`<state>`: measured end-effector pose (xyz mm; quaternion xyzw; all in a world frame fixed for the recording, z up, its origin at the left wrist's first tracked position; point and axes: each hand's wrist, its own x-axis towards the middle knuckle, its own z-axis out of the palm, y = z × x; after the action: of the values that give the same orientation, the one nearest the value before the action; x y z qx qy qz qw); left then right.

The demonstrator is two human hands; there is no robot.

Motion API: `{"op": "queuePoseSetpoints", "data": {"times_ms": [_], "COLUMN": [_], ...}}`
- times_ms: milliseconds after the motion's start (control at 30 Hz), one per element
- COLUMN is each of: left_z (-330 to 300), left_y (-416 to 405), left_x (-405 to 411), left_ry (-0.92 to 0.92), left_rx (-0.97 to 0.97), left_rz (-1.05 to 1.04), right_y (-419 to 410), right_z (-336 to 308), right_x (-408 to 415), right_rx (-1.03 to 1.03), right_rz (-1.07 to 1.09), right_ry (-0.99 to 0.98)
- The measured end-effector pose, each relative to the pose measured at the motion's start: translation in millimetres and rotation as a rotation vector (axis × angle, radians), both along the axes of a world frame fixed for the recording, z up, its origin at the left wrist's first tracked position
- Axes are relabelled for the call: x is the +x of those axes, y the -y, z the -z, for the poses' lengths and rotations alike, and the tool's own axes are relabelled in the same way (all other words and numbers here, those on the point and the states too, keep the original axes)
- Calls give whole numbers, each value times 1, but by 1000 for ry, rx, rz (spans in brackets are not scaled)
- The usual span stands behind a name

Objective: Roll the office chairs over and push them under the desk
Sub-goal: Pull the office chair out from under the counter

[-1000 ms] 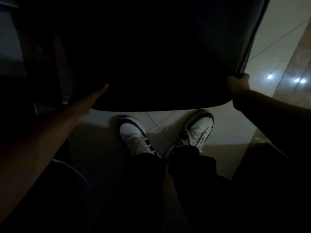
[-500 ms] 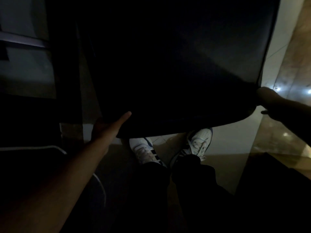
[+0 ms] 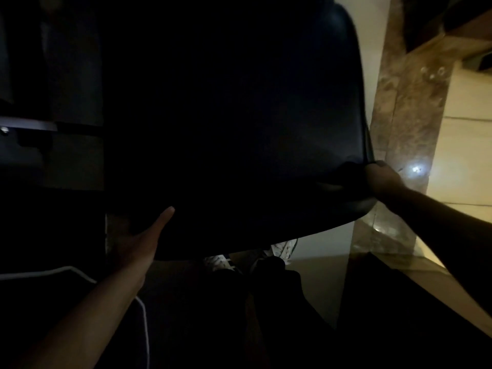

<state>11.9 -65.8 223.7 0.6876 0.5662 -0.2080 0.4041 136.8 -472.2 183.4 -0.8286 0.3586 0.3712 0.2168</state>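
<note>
Office chair (image 3: 239,129), broad black rounded back; right hand (image 3: 380,179) fingers clamp its corner, left hand (image 3: 143,241) fingers hidden.

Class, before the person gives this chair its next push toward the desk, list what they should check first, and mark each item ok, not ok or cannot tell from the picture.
1. Right hand gripping the chair back at its right edge: ok.
2. Left hand holding the chair: not ok; it lies open against the left edge, thumb out.
3. Feet clear of the chair: cannot tell; the white sneakers show only just below the backrest.
4. White cable on the floor at left away from the wheels: cannot tell; the wheels are hidden.
5. Desk opening lined up ahead: cannot tell; too dark.
</note>
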Motion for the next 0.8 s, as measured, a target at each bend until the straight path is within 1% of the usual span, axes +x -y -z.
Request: {"op": "queuePoseSetpoints", "data": {"times_ms": [100,200,467,567,700,800], "left_z": [-37,-74,-145,-180,-227,-255], "left_y": [-23,-39,-40,-36,-35,-27], "left_x": [7,15,51,67,97,110], "left_ry": [24,37,50,80,101,128], "left_rx": [47,61,180,207,265,272], "left_rz": [-35,-62,31,62,54,77], "right_y": [-22,-37,-46,-46,-44,-32], "right_z": [-30,-63,-161,-200,-241,-267], "right_x": [-1,1,37,57,86,106], "right_rx": [-5,-11,-71,-104,-157,-169], "right_rz": [-47,-44,-142,-105,-127,-143], "right_ry": [27,45,82,115,162,191]}}
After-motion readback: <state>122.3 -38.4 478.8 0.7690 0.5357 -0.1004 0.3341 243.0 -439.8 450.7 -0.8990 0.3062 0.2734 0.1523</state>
